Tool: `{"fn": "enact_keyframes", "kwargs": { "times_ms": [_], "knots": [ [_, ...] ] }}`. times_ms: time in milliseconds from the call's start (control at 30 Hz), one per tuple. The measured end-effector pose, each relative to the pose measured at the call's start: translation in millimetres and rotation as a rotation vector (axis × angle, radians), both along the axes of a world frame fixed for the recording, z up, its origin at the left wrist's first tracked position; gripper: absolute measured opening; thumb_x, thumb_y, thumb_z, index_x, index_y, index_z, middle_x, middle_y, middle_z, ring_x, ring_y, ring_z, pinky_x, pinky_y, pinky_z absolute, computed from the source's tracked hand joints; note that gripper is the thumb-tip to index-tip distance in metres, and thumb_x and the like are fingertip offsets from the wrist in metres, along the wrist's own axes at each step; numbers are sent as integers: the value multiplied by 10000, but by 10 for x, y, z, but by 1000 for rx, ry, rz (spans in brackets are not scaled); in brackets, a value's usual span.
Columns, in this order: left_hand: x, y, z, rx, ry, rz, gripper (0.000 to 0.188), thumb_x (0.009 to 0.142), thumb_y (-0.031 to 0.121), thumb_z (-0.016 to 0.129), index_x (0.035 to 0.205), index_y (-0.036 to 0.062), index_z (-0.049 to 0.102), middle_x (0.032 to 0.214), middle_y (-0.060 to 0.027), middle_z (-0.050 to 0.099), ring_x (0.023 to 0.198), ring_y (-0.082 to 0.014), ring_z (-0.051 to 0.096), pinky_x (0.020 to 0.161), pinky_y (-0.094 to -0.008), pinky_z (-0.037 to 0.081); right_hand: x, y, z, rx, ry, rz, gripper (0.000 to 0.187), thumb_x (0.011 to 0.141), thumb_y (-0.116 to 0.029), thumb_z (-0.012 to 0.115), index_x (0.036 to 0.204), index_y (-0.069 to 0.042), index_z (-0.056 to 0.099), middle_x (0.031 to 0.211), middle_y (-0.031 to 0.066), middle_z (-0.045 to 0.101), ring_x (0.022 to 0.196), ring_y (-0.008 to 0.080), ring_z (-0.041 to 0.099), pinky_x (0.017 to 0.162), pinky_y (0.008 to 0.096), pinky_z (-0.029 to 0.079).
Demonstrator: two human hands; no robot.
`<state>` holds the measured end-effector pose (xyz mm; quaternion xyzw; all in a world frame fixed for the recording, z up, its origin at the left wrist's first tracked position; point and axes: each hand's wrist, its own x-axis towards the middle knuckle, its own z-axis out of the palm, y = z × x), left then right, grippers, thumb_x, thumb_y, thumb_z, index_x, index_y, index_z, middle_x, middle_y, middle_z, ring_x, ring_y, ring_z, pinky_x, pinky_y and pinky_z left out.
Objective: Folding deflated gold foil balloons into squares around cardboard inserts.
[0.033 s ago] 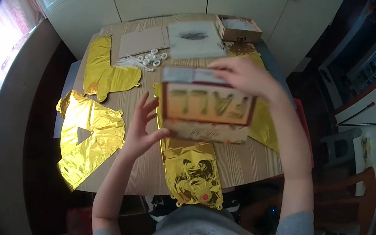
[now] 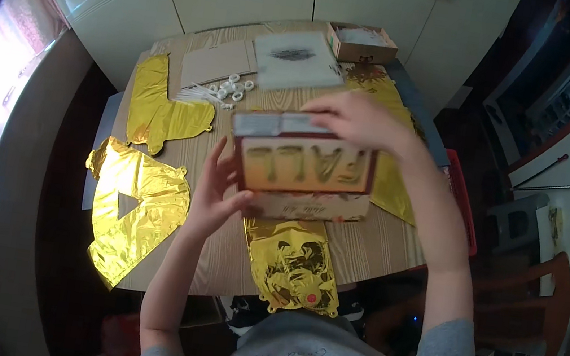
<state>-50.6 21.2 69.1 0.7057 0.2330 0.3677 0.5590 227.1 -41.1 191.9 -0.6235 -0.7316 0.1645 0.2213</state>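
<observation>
A small printed cardboard box (image 2: 304,173) hangs over the middle of the table, its lettering upside down to me. My right hand (image 2: 355,119) grips its far upper edge from above, fingers bent over it. At the box's left side my left hand (image 2: 213,193) is open, fingers spread and thumb overlapping the lower left corner; whether it presses on the box I cannot tell. Partly under the box lies a flat gold foil balloon (image 2: 293,252). Another gold foil balloon (image 2: 397,186) extends beneath my right forearm.
Two flat gold foil balloons, one L-shaped (image 2: 153,108) and one with a triangular hole (image 2: 142,209), lie at left. White ribbon rolls (image 2: 232,89) and white straws (image 2: 198,94) sit near a beige card (image 2: 217,63), a white sheet (image 2: 298,60) and an open box (image 2: 362,45). A red tray (image 2: 462,203) stands right.
The box has shifted slightly left and down in my right hand, closer to my left hand. My left hand stays nearly in place, its fingers a little nearer the box's edge.
</observation>
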Motion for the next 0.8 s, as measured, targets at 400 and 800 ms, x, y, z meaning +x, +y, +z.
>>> {"fn": "enact_keyframes", "kwargs": {
  "times_ms": [400, 800],
  "knots": [
    [-104, 140, -486, -657, -126, 167, 362, 937, 35, 570, 1290, 14, 492, 1159, -103, 640, 1006, -172, 641, 866, -308, 520, -148, -92, -1343, 45, 496, -294, 671, 833, -161, 726, 1415, -122, 393, 1292, 197, 472, 1238, 334, 479, 1042, 415, 406],
    [-3, 151, -651, 422, 681, 277, 731, 806, 160, 710, 1451, 102, 372, 1344, -231, 447, 1222, -365, 454, 1008, -484, 390, -345, -324, -2154, 279, 289, -222, 426, 829, -76, 679, 1231, -54, 540, 1208, 182, 399, 1095, 350, 516, 942, 401, 460]
  ]
}}
